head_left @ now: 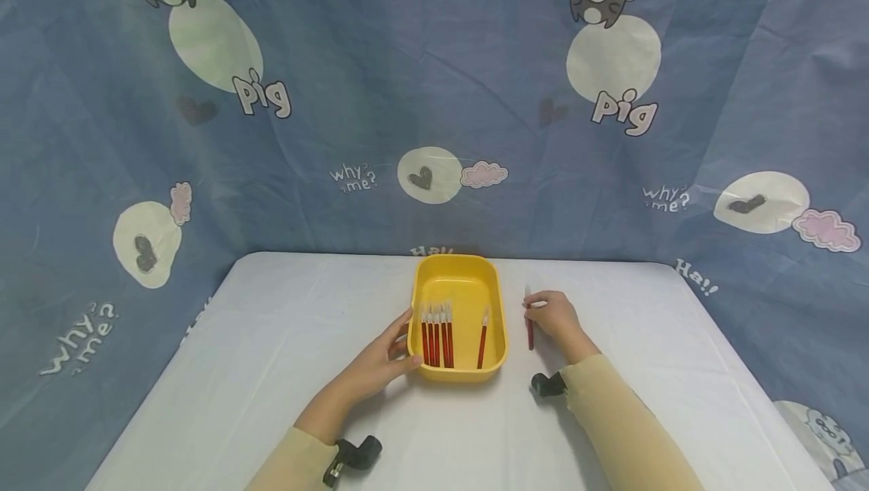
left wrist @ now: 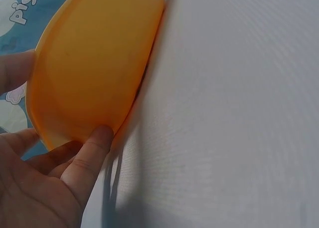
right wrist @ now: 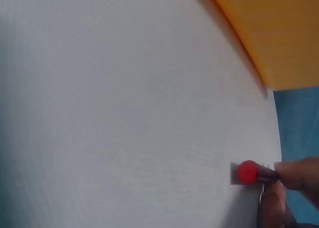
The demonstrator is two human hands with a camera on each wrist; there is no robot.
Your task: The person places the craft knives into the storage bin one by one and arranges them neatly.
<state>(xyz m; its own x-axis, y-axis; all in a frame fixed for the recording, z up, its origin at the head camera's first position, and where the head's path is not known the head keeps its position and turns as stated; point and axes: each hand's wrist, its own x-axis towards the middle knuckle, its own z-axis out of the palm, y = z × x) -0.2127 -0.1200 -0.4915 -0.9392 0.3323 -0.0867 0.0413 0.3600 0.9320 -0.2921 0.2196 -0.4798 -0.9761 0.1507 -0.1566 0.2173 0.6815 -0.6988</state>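
Observation:
A yellow tray [head_left: 468,287] lies on the white table. My left hand [head_left: 380,359] grips its near left side, the thumb at the rim by the corner; in the left wrist view several fingers [left wrist: 87,160] touch the outer wall. To the right of the tray, my right hand [head_left: 557,317] pinches a slim dark red pen [head_left: 530,334] with a pale pointed tip. The right wrist view shows that pen's round red end [right wrist: 247,172] close to the cloth. Inside the tray, several similar pens [head_left: 436,340] line up at the left, and a single pen [head_left: 483,344] leans at the right.
White cloth covers the table [head_left: 292,340] on both sides of the tray. Behind it hangs a blue curtain [head_left: 380,99] printed with pigs and words. A black wrist camera [head_left: 360,452] sits at the left sleeve and another black camera [head_left: 547,385] at the right sleeve.

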